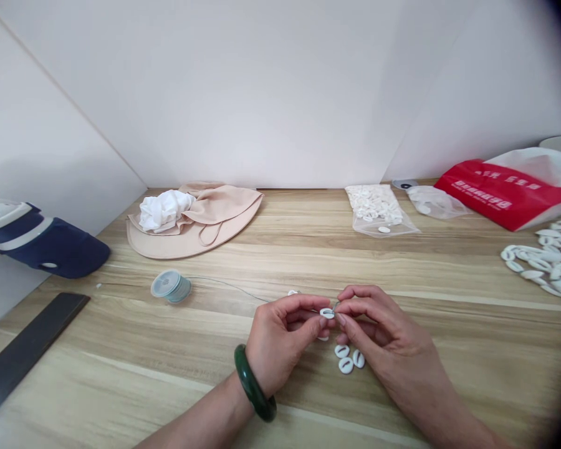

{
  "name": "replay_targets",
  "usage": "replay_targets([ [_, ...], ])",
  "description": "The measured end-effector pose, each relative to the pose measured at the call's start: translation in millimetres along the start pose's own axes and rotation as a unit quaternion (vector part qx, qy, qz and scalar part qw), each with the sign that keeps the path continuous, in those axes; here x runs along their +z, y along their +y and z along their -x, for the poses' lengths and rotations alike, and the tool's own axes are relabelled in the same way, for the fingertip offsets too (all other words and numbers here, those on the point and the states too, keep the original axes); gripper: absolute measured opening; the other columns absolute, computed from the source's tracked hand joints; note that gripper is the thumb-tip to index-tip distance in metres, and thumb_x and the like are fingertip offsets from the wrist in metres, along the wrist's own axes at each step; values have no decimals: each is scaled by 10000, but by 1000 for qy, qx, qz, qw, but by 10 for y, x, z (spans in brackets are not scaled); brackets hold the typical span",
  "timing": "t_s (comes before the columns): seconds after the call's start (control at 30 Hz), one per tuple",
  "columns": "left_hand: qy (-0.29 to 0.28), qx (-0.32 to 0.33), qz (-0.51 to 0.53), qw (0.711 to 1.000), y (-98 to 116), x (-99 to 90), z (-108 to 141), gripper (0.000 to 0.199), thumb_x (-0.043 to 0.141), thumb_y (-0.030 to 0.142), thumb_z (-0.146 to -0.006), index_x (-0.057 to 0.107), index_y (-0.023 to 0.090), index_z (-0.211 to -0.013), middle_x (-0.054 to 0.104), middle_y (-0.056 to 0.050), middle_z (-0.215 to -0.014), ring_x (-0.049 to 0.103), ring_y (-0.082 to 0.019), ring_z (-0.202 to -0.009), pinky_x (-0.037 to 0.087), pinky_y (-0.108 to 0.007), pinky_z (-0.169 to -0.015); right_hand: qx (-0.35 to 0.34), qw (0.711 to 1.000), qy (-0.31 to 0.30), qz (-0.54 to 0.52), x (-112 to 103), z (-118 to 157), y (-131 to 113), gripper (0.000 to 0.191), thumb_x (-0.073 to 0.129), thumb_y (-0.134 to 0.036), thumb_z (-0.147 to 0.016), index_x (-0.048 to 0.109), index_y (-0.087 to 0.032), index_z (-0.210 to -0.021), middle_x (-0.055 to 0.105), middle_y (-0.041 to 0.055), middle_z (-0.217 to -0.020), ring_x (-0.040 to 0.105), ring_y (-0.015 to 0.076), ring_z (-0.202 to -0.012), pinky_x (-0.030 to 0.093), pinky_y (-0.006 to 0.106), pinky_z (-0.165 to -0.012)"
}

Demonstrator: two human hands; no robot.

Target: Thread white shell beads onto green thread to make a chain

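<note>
Between thumb and forefinger, my left hand (285, 330) pinches a white cowrie shell (327, 313) with a dark slit facing up. My right hand (378, 324) is closed right beside it, its fingertips on the end of a thin grey-green cord. That cord (234, 286) runs back behind my left hand to a spool (171, 286) lying to the left. Loose cowrie shells (346, 365) lie on the table just below my fingers. More white shells show partly behind my left hand. A dark green bangle (255, 383) circles my left wrist.
On the wooden table (121, 349) stand a beige hat (229, 218) with white cloth and a navy water jug (51, 243). A dark flat bar (32, 343) lies left. Rightward are a bag of shells (376, 206), a red packet (500, 190) and strung shells (546, 262).
</note>
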State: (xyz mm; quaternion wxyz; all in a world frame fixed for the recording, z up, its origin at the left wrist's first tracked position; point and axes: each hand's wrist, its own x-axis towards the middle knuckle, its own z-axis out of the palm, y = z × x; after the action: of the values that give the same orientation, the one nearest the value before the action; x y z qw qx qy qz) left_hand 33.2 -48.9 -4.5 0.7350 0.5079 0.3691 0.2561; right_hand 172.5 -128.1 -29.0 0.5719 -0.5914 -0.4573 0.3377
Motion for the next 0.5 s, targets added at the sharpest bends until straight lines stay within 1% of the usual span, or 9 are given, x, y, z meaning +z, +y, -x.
replay_targets([
  [0.13,0,6,-10,1000,-16,9,-4,210,693,208,-728,692,107,-912,735,-98,-837,681,-186,-747,546,-284,-730,-24,998,-4,52,-9,-1,-19,86,549,-202,-842,627,-233,-825,477,52,-1006,595,143,-791,587,229,-581],
  [0.27,2,27,-47,999,-26,19,5,219,675,207,-742,700,106,-935,722,-110,-866,673,-201,-756,546,-312,-736,-78,989,-2,128,-20,-7,-50,115,537,-153,-840,618,-233,-835,509,52,-978,590,150,-828,564,219,-608],
  [0.37,8,45,-79,996,-15,25,11,222,676,199,-739,710,100,-934,713,-113,-857,659,-190,-720,545,-306,-717,-110,981,3,162,-24,-4,-78,130,540,-125,-831,618,-229,-821,527,48,-942,592,152,-841,550,216,-636],
  [0.43,9,49,-84,995,-4,26,8,222,671,198,-741,711,99,-936,707,-110,-853,653,-181,-700,545,-301,-706,-94,986,3,141,-19,4,-86,120,540,-137,-834,617,-227,-815,531,45,-943,598,147,-817,548,214,-622],
  [0.5,7,46,-75,996,1,26,1,221,666,198,-745,707,99,-940,702,-109,-860,652,-178,-699,547,-300,-705,-43,996,0,77,-7,11,-81,85,542,-181,-842,609,-226,-815,537,39,-946,603,127,-722,548,213,-564],
])
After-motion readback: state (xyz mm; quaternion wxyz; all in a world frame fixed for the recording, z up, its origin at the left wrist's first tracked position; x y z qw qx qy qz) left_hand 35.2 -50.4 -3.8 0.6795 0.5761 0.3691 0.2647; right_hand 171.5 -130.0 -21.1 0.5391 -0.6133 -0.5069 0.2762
